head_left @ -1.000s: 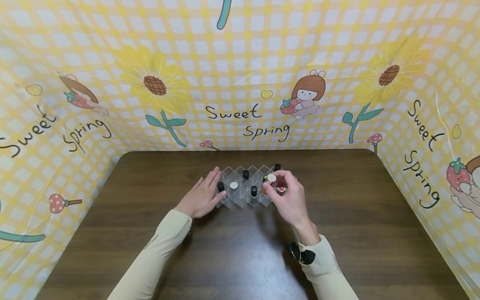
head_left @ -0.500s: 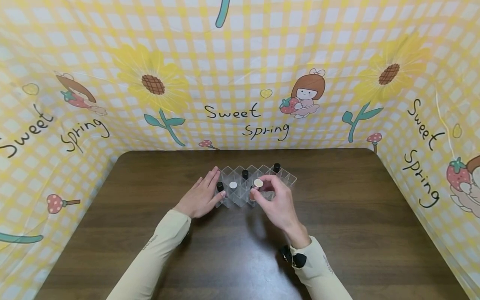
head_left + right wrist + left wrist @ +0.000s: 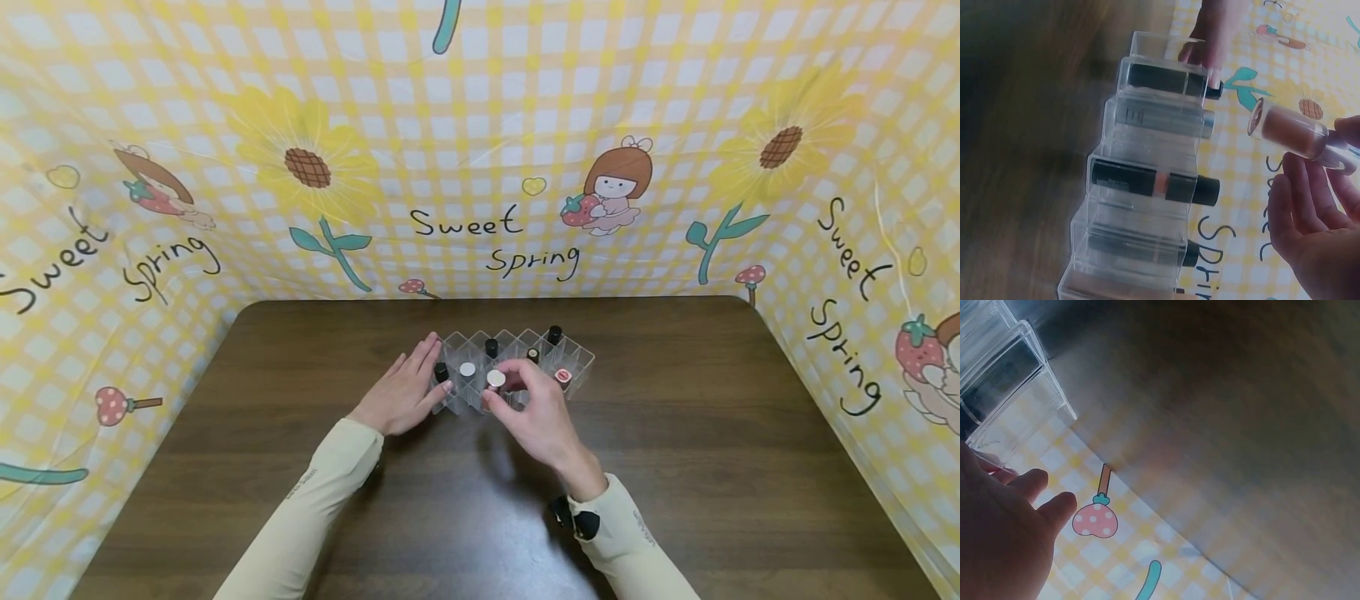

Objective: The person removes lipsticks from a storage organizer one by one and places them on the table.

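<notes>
Watching the head feed, I see the right hand (image 3: 543, 417) over the front of the clear organizer (image 3: 512, 343), thumb and fingers pinching a pale-topped bottle (image 3: 1294, 132). My right wrist feed shows that bottle's brownish contents and its see-through base facing the organizer; it is held by the cap end, apart from the organizer and above it.

The left hand (image 3: 401, 392) lies against the organizer's left end with its fingers straight and thumb held away, the thumb just beside a black-capped tube (image 3: 441, 372) standing in that end. How firmly it presses, I cannot tell.

To that tube's right, in the organizer, stands a silver-grey tube (image 3: 1163, 119). I make out another black tube (image 3: 491, 348) toward the organizer's back middle, a red-topped tube (image 3: 563, 377) at its right front. The organizer rests on the brown bench (image 3: 712, 433), with yellow-checked cloth (image 3: 480, 108) behind it.
</notes>
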The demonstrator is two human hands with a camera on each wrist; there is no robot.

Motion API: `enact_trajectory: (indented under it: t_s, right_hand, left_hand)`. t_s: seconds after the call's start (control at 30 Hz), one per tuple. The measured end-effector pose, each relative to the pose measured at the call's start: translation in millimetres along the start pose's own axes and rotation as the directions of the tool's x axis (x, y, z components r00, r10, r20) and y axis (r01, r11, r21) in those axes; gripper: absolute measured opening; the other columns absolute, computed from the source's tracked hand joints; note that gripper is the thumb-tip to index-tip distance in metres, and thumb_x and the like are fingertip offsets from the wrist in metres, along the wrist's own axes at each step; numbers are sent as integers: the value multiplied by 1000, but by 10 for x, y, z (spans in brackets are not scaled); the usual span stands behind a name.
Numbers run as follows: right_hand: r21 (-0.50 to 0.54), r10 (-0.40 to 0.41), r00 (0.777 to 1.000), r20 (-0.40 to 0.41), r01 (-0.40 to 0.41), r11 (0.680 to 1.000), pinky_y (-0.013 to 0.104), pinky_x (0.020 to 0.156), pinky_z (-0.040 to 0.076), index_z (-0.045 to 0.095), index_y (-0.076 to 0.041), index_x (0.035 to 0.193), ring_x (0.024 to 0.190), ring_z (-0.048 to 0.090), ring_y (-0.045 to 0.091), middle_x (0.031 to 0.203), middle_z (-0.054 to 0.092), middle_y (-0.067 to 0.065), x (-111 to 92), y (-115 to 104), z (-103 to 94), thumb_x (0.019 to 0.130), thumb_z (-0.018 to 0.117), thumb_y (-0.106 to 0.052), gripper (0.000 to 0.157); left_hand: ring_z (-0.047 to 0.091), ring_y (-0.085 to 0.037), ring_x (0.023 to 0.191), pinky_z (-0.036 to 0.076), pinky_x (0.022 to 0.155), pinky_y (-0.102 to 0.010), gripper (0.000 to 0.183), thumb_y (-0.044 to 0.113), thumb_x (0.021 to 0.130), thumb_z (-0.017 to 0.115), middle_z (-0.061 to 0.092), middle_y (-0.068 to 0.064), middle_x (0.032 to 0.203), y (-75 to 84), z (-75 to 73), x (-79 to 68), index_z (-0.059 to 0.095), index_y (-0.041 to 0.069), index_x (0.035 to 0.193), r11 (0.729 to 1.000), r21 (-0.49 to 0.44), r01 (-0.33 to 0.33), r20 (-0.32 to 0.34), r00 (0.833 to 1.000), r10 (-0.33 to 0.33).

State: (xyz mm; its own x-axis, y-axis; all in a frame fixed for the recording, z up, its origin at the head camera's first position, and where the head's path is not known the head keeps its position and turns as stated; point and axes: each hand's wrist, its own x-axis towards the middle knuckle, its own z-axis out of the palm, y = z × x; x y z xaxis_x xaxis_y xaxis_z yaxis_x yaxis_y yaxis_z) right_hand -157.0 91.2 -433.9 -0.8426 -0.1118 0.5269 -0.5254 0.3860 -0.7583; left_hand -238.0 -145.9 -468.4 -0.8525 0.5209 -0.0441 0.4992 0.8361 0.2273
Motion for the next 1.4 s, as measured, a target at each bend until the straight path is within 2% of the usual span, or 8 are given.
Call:
enact_trajectory:
  t_s: [0.07, 0.37, 0.5, 0.8, 1.07, 1.17, 1.4]
  right_hand:
    - [-10, 0, 1000, 18, 1, 1000, 32, 77, 54, 63, -7, 102, 82, 66, 21, 91, 66, 5, -8, -10, 21, 81, 75, -11, 25]
    - [-45, 33, 990, 135, -27, 999, 33, 82, 55, 62, -8, 105, 88, 65, 18, 96, 65, 3, -34, -48, 108, 82, 75, -11, 26]
    - [-39, 35, 984, 174, -29, 999, 39, 82, 56, 61, -8, 106, 88, 66, 21, 96, 65, 4, -45, -56, 148, 83, 74, -10, 26]
    - [-87, 47, 971, 233, -27, 996, 34, 83, 56, 61, -8, 103, 89, 65, 15, 96, 66, 2, -46, -46, 224, 82, 73, -9, 24]
    - [-131, 91, 954, 285, -55, 990, 36, 82, 54, 62, -10, 102, 92, 64, 22, 98, 65, 1, -66, -11, 268, 83, 74, -11, 23]
    - [-157, 95, 947, 305, -48, 986, 35, 82, 54, 62, -11, 101, 92, 63, 20, 98, 65, 1, -71, 3, 289, 83, 73, -13, 22]
    - [-205, 146, 917, 371, -72, 976, 31, 82, 52, 62, -12, 102, 94, 64, 23, 99, 64, 1, -90, 26, 328, 85, 72, -17, 21]
  left_hand:
    - [11, -28, 151, 17, 121, -50, 78, 61, 100, 21, -1, -6, 165, 0, 2, -2, 7, 8, 156, 1000, -2, 1, 2, 1000, -1]
    - [12, -29, 151, 17, 120, -51, 77, 59, 100, 23, -1, -7, 164, -7, 23, -2, 7, 7, 156, 1000, -4, -8, -9, 1000, 8]
    - [11, -29, 151, 16, 121, -51, 78, 60, 100, 22, -3, -6, 165, -2, 29, 2, 6, 8, 156, 1000, -5, 0, 0, 1000, 0]
    - [12, -29, 151, 17, 120, -52, 78, 60, 100, 22, -1, -8, 164, 4, 23, -9, 8, 6, 156, 1000, -7, 1, -5, 1000, -1]
    - [9, -24, 151, 17, 120, -51, 78, 60, 100, 21, -3, -5, 165, -16, 23, 3, 7, 8, 156, 1000, -11, 0, -2, 1000, 0]
    - [10, -24, 151, 17, 120, -51, 78, 60, 100, 21, -3, -6, 165, -19, 20, 2, 7, 8, 156, 1000, -13, -5, -4, 1000, 5]
    - [10, -23, 151, 17, 120, -51, 79, 62, 99, 19, -3, -5, 165, -23, 26, 6, 6, 9, 156, 1000, -10, 1, 4, 1000, -1]
